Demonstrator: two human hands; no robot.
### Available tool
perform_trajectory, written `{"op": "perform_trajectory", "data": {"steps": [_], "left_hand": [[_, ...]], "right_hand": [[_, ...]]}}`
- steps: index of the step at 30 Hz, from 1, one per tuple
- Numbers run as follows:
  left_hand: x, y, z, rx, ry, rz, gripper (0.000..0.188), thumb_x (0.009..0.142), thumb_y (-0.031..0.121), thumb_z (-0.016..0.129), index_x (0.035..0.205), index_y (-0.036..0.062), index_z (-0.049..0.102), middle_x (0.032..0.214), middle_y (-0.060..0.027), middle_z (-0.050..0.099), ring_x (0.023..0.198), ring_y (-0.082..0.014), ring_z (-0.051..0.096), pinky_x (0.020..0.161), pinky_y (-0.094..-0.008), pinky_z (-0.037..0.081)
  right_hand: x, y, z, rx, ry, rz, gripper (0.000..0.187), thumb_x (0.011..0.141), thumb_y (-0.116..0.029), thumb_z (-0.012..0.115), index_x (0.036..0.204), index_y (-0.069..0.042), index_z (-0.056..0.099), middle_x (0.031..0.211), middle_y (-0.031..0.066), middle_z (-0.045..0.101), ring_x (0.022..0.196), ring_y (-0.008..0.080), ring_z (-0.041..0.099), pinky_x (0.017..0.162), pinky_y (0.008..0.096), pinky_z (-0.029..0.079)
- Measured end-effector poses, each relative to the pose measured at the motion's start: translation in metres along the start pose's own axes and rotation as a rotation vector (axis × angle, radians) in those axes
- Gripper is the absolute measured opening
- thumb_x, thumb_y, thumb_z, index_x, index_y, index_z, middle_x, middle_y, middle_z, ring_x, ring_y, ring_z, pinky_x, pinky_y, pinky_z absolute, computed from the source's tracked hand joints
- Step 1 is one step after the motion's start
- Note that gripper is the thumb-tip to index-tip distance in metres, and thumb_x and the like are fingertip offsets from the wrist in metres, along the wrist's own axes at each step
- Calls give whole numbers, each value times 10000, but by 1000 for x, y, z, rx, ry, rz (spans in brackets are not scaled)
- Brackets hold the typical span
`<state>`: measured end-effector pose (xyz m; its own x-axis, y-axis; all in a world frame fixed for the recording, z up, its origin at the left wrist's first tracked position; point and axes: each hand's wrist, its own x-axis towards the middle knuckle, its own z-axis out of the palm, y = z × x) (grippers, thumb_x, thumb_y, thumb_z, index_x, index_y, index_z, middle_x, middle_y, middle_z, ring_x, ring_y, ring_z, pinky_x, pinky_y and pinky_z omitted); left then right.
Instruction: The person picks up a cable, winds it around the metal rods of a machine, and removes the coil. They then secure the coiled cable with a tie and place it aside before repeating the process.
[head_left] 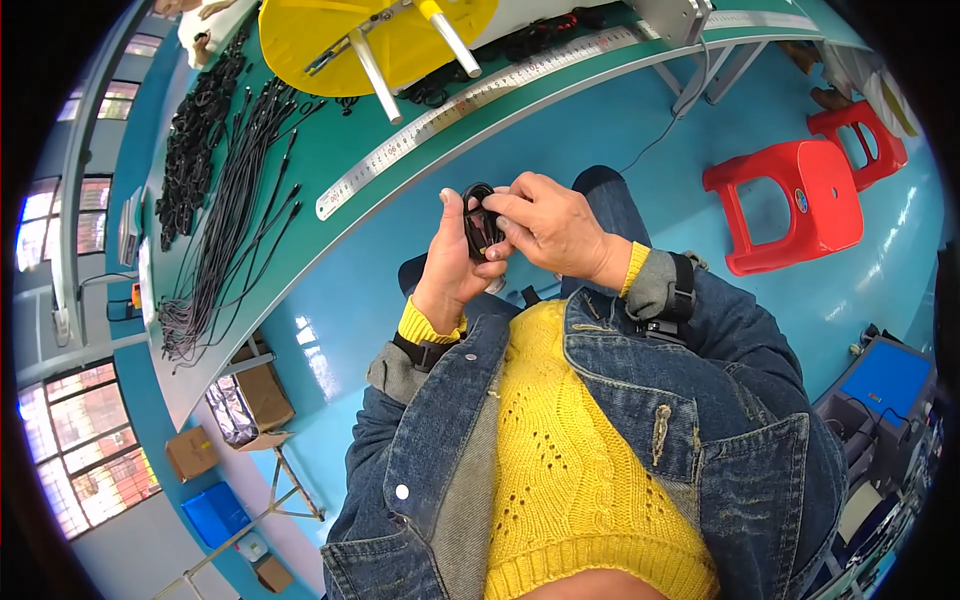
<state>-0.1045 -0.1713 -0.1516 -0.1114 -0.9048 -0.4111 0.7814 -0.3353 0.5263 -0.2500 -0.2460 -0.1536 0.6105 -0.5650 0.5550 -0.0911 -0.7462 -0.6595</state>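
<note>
A small coil of black cable [472,238] is held up in front of my body, just off the near edge of the table. My left hand [450,257] grips it from the left, its fingers closed around the lower part and the thumb pointing up. From the right, my right hand [556,226] pinches at the coil with thumb and fingertips. The cable's ends are too small to make out between the fingers. Beyond my hands stands a yellow disc [300,35] with two metal rods [376,78] sticking out toward me.
On the green table [300,140] lie a long steel ruler [400,140], a bundle of straight black cables [235,215] and a pile of coiled black cables [190,150]. Red stools [825,205] stand at the right. Cardboard boxes [190,453] and a blue bin [215,515] sit at the lower left.
</note>
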Motion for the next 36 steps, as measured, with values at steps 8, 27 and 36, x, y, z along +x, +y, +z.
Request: {"op": "perform_trajectory", "data": {"steps": [8,27,36], "left_hand": [[4,-3,-7,199,-2,90,543,858,558,423,1152,101,431,837,-29,488,567,-87,419,395,-153,262],[-9,-3,5,94,-109,158,340,848,129,447,1176,39,443,936,-66,499,723,-136,447,500,-230,354],[-12,-6,1,221,-82,2,159,832,89,472,984,43,467,804,-30,467,648,-102,423,482,-214,332]], "right_hand": [[-12,-5,9,170,35,50,148,736,-25,606,879,-52,587,805,90,486,749,251,543,624,316,455],[14,15,-7,569,-81,611,323,908,-274,466,1041,10,542,892,87,574,673,140,568,611,246,447],[5,11,4,-222,-170,87,522,878,-443,435,1059,43,491,895,217,560,643,357,561,586,426,450]]}}
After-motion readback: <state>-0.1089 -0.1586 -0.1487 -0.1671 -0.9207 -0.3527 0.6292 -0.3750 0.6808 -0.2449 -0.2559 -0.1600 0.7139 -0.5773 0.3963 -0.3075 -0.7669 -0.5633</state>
